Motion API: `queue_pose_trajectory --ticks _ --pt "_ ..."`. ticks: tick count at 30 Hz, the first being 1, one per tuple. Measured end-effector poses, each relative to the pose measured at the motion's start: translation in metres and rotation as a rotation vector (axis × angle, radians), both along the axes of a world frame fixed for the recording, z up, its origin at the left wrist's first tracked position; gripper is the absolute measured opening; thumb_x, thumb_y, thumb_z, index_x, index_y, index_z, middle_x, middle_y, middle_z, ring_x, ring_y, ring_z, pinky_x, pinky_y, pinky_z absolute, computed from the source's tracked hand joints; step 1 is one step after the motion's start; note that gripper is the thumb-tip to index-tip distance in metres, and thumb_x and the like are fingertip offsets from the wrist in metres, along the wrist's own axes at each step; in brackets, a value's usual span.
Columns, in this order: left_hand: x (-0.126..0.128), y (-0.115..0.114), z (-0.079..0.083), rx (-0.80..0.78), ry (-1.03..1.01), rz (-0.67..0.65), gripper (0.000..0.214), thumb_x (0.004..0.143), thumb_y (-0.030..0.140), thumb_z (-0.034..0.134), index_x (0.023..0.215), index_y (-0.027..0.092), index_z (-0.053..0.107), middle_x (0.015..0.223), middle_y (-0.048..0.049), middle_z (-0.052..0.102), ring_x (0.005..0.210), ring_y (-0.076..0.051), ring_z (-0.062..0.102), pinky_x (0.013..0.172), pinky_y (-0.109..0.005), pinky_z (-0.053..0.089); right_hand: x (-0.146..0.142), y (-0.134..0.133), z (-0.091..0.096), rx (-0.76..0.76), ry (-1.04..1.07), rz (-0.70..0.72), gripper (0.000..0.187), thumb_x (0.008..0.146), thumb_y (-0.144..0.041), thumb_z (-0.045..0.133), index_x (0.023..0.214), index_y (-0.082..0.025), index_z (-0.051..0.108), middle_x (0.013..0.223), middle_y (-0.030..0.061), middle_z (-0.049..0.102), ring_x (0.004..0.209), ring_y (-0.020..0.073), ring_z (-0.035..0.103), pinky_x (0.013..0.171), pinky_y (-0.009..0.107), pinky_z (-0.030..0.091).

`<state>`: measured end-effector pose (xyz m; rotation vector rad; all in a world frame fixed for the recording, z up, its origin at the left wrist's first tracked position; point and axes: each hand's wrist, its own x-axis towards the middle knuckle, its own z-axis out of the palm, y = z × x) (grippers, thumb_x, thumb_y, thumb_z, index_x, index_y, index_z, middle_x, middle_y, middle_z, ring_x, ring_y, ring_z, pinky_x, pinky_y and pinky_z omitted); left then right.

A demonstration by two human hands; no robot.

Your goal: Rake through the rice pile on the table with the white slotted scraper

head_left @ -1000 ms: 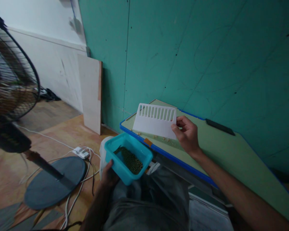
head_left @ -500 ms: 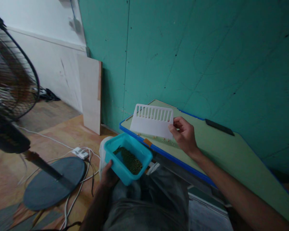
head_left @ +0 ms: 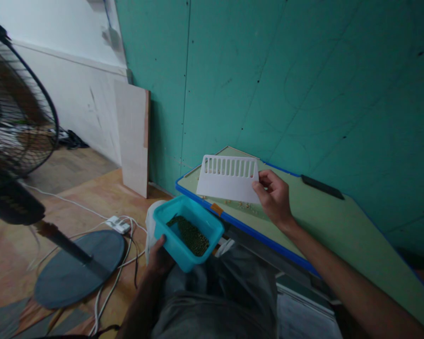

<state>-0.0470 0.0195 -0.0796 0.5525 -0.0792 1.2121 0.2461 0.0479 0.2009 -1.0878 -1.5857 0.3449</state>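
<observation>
My right hand (head_left: 274,195) pinches the right end of a white plastic scraper (head_left: 228,186) with a row of slots along its top. The scraper is held over the far left part of a pale green tabletop (head_left: 314,216) with a blue edge. Small tan bits (head_left: 245,205) lie scattered on the tabletop just below it. My left hand (head_left: 159,256) grips the near left side of a turquoise plastic tub (head_left: 178,247), beside the table's edge and above my lap. Small green beans (head_left: 192,237) cover part of the tub's bottom.
A standing fan (head_left: 17,108) with a round base (head_left: 81,268) is at the left. White cables and a power strip (head_left: 118,224) lie on the floor. A pale board (head_left: 132,136) leans by the green wall (head_left: 226,75). A dark strip (head_left: 322,186) sits at the table's far edge.
My right hand and the scraper have shifted slightly right, showing more of the tan bits. The tub and my left hand have stayed put.
</observation>
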Motion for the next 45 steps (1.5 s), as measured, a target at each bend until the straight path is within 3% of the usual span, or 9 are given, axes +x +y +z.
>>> queue_pose_trajectory --ticks 13,45 --pt "-0.003 0.007 -0.010 0.098 -0.037 -0.068 0.050 0.106 0.038 0.038 0.148 0.024 0.061 0.137 -0.0083 0.073 0.143 -0.034 0.052 0.127 -0.056 0.018 0.013 0.013 0.001 0.069 0.062 -0.056 0.013 0.079 -0.033 0.066 0.080 -0.021 0.063 0.071 -0.0014 0.068 0.062 0.0153 0.059 0.056 0.027 0.041" --pt "-0.003 0.005 -0.008 0.029 -0.004 -0.027 0.046 0.104 0.039 0.045 0.144 0.025 0.065 0.134 -0.0093 0.075 0.140 -0.035 0.055 0.126 -0.058 0.024 0.009 0.009 0.001 0.037 0.118 -0.014 0.011 0.077 -0.031 0.067 0.081 -0.021 0.064 0.072 -0.0012 0.069 0.062 0.0156 0.057 0.056 0.028 0.039"
